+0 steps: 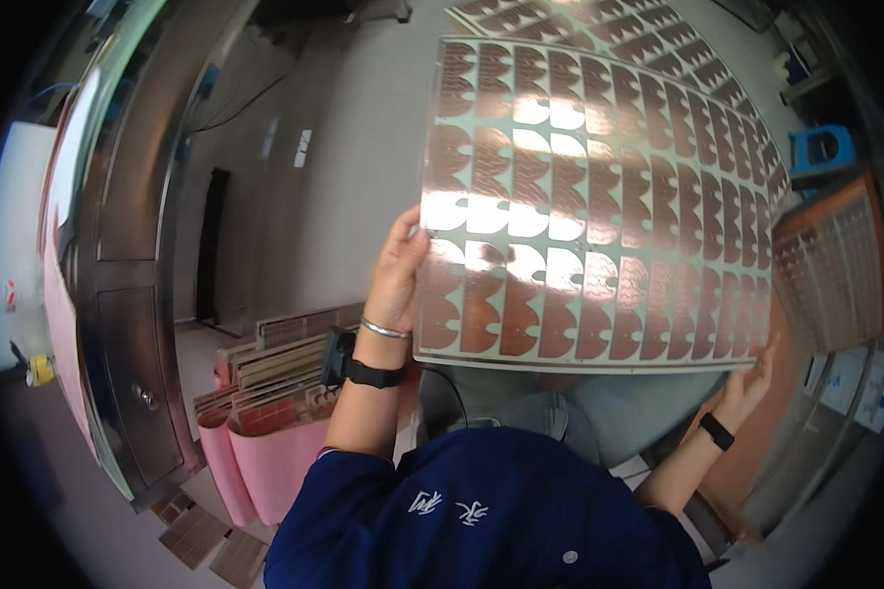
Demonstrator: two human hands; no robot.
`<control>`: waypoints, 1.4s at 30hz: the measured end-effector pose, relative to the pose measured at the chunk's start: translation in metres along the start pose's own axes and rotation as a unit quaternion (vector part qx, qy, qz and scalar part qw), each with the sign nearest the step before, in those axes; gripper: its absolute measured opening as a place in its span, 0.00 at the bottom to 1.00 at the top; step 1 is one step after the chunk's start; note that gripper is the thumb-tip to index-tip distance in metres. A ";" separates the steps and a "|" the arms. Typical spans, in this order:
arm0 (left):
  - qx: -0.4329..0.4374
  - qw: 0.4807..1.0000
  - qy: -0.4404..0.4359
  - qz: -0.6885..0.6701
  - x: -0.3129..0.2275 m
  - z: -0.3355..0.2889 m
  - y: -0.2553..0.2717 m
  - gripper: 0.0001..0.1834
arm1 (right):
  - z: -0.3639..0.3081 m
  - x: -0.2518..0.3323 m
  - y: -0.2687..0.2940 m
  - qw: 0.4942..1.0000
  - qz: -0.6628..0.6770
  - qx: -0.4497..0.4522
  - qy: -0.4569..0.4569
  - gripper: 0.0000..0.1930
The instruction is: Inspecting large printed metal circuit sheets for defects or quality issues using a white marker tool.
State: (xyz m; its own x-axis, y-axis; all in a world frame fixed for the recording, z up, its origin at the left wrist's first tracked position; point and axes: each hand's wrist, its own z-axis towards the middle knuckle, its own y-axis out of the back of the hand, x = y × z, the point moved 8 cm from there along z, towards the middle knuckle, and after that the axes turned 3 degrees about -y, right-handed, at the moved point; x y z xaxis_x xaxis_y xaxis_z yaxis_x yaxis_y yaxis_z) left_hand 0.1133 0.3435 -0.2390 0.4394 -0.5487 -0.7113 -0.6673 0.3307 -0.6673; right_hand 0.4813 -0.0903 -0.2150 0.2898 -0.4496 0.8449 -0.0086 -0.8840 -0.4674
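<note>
Copper-patterned sheet [591, 240] held: left hand [400, 267] closed on left edge, right hand [748, 381] closed at lower right corner.

Showing glossy, copper-like metal on the patterned panel [599, 206]; gleaming smooth, metallic on the cabinet [133, 358]; looking matt, clothlike on the shirt [521, 506]; shining on the metal bangle [385, 331].
</note>
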 end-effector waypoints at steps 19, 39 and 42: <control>0.078 0.992 0.043 0.090 0.034 0.083 -0.033 0.22 | -0.020 -0.002 -0.056 0.918 -0.237 -0.050 0.314 0.17; -0.293 0.381 -0.434 0.762 -0.383 0.120 -0.071 0.12 | -0.035 -0.045 -0.150 0.748 -0.548 0.150 0.343 0.18; -0.371 0.346 -0.254 0.824 -0.393 0.161 -0.057 0.20 | -0.060 -0.046 -0.172 0.726 -0.575 0.174 0.335 0.16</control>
State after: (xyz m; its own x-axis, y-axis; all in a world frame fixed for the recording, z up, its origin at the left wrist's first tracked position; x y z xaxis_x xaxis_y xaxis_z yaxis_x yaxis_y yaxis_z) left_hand 0.0755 0.6635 0.0427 -0.9811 0.1825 -0.0642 -0.1515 -0.5181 0.8418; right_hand 0.4118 0.0751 -0.1581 -0.6183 0.4948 0.6107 0.1464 -0.6909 0.7080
